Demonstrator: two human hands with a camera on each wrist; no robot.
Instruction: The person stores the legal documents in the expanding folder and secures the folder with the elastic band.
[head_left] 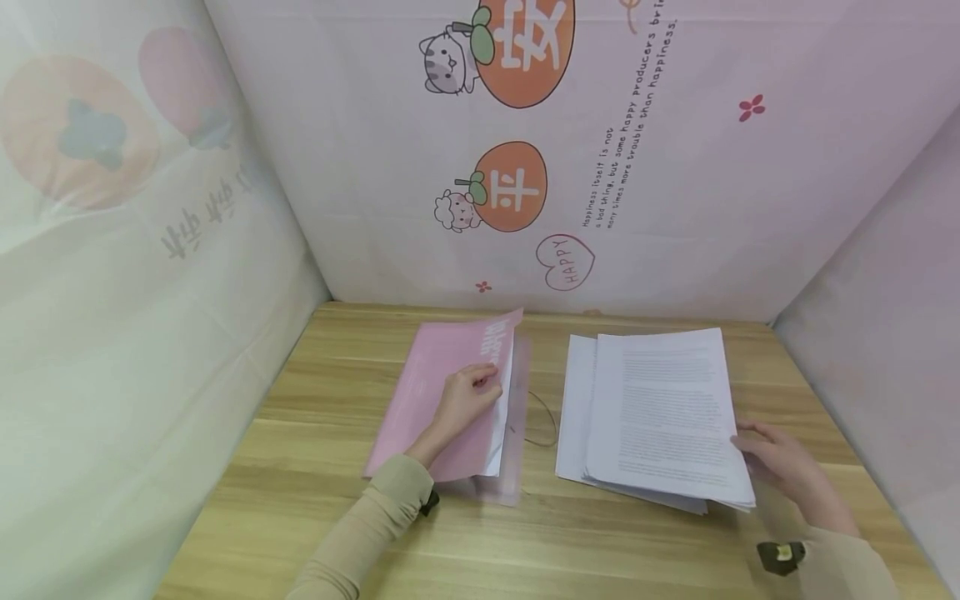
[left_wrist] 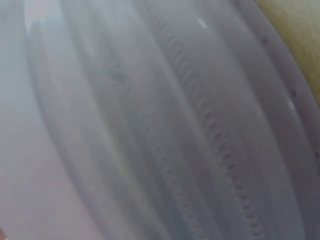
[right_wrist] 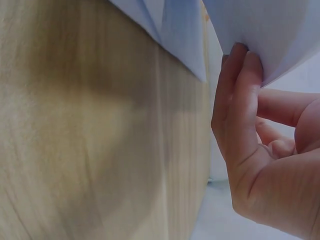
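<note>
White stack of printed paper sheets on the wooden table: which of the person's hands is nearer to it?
Right. The right hand is at the right edge of the stack, holding it; the left hand is farther off, to its left, at the pink plastic folder.

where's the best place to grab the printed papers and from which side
Probably the right edge of the printed papers, with the right grip coming from the right: that edge stands raised off the table, leaving room underneath.
</note>
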